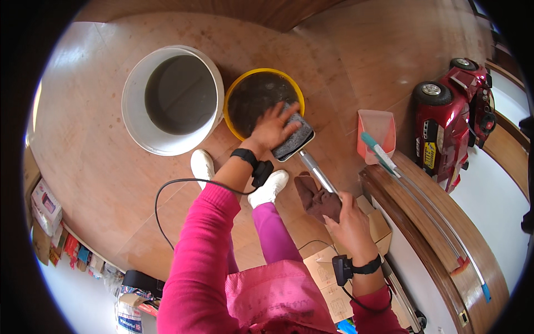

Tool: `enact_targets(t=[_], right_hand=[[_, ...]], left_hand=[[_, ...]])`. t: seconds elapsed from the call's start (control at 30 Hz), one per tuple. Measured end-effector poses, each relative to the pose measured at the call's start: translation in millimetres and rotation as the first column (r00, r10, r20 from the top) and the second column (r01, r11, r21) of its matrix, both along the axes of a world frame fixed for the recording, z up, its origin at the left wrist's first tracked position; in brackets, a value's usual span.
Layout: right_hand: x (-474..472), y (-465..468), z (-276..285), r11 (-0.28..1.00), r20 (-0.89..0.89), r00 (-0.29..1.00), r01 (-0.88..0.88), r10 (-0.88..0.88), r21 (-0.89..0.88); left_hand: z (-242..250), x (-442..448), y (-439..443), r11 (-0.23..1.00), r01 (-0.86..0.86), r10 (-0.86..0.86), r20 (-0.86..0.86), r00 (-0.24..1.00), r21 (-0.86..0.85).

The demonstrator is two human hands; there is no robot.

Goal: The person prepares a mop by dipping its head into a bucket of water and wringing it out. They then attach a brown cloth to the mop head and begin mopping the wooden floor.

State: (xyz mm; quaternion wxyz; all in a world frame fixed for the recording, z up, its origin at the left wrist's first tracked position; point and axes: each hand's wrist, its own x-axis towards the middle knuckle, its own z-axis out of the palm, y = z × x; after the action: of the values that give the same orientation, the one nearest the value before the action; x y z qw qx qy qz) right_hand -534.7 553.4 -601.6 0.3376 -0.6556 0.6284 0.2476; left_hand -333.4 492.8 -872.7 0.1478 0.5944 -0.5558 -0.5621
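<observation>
My left hand (273,127) lies spread on the grey fabric pad of a flat mop head (298,137), fingers apart, at the rim of a yellow-rimmed bucket (301,94) holding dark water. The mop's metal pole (320,173) runs from the head down towards my right hand (352,223). That hand is closed around a brown cloth (321,202) and the pole, whose lower part is hidden. Left of the yellow-rimmed bucket stands a larger white bucket (135,98) with murky water.
A pink dustpan (375,133), long-handled tools with metal poles (446,221) on a wooden ledge (479,259), and a red toy car (448,117) are on the right. Cardboard boxes (329,288) stand below my right hand. Packages (46,204) line the left wall.
</observation>
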Motion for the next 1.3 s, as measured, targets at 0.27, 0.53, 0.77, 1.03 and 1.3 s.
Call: enact_targets(t=[0.27, 0.53, 0.77, 1.03, 1.3], right_hand=[[-0.1, 0.7, -3.8, 0.988, -0.102, 0.993, -0.039, 0.055, 0.152], [2.1, 5.5, 1.4, 0.977, -0.121, 0.993, 0.033, -0.008, 0.211], [2.1, 6.0, 1.8, 0.989, -0.097, 0.994, -0.035, 0.049, 0.145], [7.8, -4.2, 7.3, 0.987, -0.102, 0.992, -0.057, 0.073, 0.152], [17.2, -15.8, 13.9, 0.975, -0.155, 0.988, 0.015, 0.02, 0.223]], left_hand=[[-57.5, 12.8, 2.7, 0.748, -0.659, 0.657, -0.219, 0.721, 0.075], [-54.8, 28.2, -7.9, 0.394, -0.398, 0.892, -0.449, -0.05, 0.828], [15.5, 0.0, 16.1, 0.788, -0.197, 0.615, -0.766, 0.19, 0.584], [47.3, -24.2, 31.7, 0.928, -0.124, -0.051, -0.45, 0.892, -0.351], [35.6, -19.6, 26.8, 0.879, 0.147, -0.23, -0.133, 0.964, -0.454]])
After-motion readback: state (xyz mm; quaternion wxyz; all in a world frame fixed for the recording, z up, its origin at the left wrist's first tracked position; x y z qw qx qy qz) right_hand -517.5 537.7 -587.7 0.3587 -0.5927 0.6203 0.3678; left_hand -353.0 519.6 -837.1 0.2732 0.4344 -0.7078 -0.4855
